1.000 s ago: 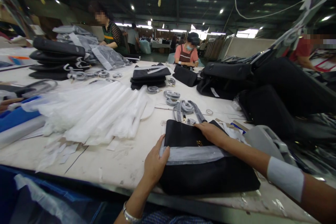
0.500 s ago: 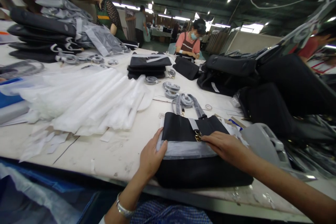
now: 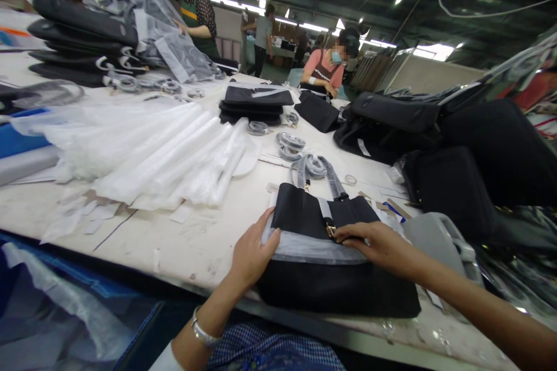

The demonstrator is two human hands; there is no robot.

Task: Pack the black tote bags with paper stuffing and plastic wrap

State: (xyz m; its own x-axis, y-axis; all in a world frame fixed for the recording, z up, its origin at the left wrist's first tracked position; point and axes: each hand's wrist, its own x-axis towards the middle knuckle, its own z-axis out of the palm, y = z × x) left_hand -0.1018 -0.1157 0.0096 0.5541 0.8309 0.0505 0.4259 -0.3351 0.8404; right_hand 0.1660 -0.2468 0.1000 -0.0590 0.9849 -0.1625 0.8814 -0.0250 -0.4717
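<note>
Since a second ago the right hand point(image 3: 383, 246) has slid from the far edge of the black bag point(image 3: 335, 290) down to its gold buckle point(image 3: 331, 229), and off at upper left a co-worker point(image 3: 202, 14) now has some clear plastic point(image 3: 150, 6) lifted up. From my end, the right thumb and fingertips look pinched together on the buckle. The left hand point(image 3: 255, 249) grips the bag's left edge, thumb on top; I can't see where all its fingertips end up. The bag lies flat right at the near edge of the table point(image 3: 204, 232), long axis running side to side, roughly along that edge and dipping a bit to the right. Its flap side faces up, the wrapped straps point(image 3: 314, 167) sit beyond its far edge, and the deep black part points back toward the wearer. A short tab point(image 3: 324, 207) runs down the flap to the buckle, just above a translucent wrap band point(image 3: 311, 248). I've got white sheets point(image 3: 174, 156) fanned out to the left and a grey plastic object point(image 3: 435, 237) just right.
</note>
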